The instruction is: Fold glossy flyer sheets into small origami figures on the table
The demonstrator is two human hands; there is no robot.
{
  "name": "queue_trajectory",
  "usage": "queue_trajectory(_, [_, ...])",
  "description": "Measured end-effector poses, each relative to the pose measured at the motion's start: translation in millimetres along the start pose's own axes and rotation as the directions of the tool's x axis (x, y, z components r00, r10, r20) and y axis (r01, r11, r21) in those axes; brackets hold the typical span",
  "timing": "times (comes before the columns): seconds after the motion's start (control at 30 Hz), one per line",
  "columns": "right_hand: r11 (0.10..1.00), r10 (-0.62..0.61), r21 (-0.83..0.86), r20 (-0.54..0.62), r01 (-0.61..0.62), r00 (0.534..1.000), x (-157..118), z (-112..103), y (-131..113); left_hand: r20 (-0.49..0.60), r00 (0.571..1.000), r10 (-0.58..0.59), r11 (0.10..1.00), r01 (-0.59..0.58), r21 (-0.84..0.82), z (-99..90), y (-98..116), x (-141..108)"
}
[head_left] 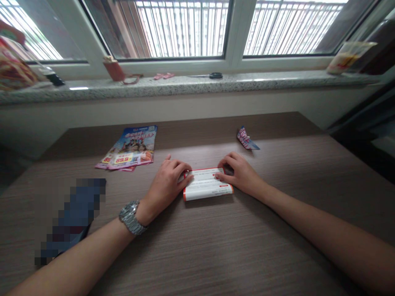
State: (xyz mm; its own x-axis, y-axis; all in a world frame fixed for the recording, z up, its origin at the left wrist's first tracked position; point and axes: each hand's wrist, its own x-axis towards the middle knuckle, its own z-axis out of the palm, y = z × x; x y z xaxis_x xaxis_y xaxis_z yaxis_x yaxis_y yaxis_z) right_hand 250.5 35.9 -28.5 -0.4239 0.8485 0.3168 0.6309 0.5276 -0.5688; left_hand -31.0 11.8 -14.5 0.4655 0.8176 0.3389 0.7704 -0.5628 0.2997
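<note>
A white printed sheet of paper (205, 183) with a red-orange border lies on the table in front of me, its near edge curved over in a fold. At its left end, my left hand (171, 174) pinches the paper between thumb and fingers; a metal watch circles that wrist. My right hand (236, 170) grips the opposite end the same way, thumb on top and fingers bent at the far corner. The underside of the sheet is hidden.
Colourful flyers (132, 146) are stacked at the back left. A small folded paper boat (245, 139) sits at the back right. A pixelated dark-blue object (74, 218) lies near my left forearm. Scissors (214, 75), a red box (114, 70) and a plastic cup (347, 57) rest on the windowsill.
</note>
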Motion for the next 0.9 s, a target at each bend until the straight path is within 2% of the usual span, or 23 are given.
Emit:
queue_trajectory(0.47, [1.0,0.005,-0.001,0.008,-0.005,1.0,-0.2,-1.6,-2.3,0.011,1.0,-0.016,1.0,0.016,0.003,-0.2,0.8,0.2])
queue_trajectory(0.9, [0.991,-0.13,-0.031,-0.004,0.13,0.991,-3.2,2.4,-1.5,0.009,1.0,-0.017,1.0,0.018,-0.008,1.7,-0.3,-0.8])
